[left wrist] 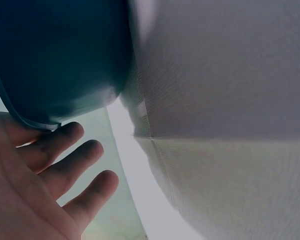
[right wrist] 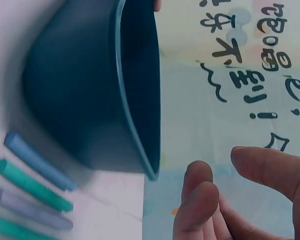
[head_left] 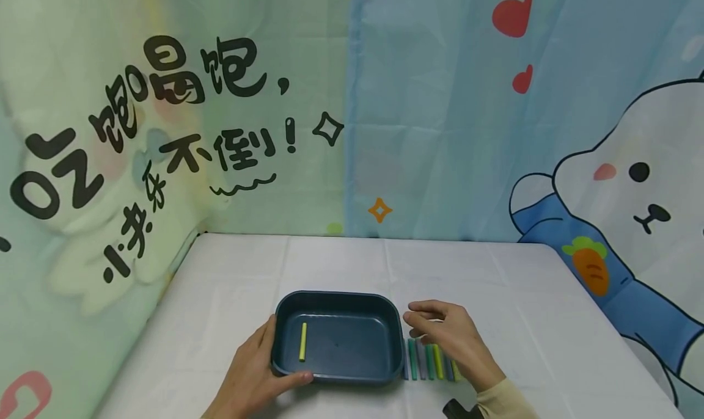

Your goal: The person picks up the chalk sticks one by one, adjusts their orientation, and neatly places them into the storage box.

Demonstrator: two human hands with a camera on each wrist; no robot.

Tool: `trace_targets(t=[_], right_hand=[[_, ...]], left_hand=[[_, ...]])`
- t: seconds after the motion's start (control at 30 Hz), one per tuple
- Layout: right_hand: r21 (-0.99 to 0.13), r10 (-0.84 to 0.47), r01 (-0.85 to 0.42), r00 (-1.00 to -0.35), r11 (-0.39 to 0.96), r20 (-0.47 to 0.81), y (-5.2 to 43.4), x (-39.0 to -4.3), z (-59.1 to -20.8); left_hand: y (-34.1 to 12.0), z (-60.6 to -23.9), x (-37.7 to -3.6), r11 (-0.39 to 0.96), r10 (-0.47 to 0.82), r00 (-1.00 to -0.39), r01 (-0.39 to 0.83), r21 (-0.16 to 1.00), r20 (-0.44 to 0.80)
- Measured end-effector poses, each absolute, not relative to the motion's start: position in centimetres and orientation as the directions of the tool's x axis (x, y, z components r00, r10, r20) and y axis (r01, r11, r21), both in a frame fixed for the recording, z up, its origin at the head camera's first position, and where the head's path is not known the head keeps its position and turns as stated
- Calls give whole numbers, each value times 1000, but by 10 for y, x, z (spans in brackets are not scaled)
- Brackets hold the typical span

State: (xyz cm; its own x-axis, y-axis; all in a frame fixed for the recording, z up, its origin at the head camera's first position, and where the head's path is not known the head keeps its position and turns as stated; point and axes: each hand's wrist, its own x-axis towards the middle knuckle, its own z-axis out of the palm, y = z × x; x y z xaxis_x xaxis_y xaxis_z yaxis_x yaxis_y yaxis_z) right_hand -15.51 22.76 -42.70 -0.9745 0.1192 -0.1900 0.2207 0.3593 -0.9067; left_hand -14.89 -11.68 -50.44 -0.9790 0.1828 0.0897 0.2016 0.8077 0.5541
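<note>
A dark blue plastic tub [head_left: 352,379] stands on the white cloth in the head view, with a yellow chalk stick [head_left: 303,342] lying inside near its left end. My left hand [head_left: 258,367] holds the tub's front left corner, thumb along the front rim and fingers at the left side. In the left wrist view the fingers [left wrist: 72,172] are spread, some apart from the tub. Beyond the tub's right side hovers my right hand [head_left: 448,336], holding nothing, fingers loosely bent. Below it lies a row of coloured chalk sticks [head_left: 438,362], partly hidden by that hand.
The white-covered table [head_left: 330,260] reaches back to a printed curtain [head_left: 429,132] with cartoon figures and writing. At the right forearm a black object [head_left: 461,410] shows beside the beige sleeve [head_left: 506,400]. A blue stick [right wrist: 40,161] lies nearest the tub.
</note>
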Motion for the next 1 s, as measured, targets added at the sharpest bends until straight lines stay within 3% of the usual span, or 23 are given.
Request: trace_targets(t=[0.83,1.0], right_hand=[[-807,226,360,-932,468,-284,293,-146,-455],[-737,279,421,-906,529,-317,299,-145,-463]], left_hand=[[-116,-503,-148,809,178,-980,197,553,89],[-118,-504,-149,812,189,-977,212,544,98]])
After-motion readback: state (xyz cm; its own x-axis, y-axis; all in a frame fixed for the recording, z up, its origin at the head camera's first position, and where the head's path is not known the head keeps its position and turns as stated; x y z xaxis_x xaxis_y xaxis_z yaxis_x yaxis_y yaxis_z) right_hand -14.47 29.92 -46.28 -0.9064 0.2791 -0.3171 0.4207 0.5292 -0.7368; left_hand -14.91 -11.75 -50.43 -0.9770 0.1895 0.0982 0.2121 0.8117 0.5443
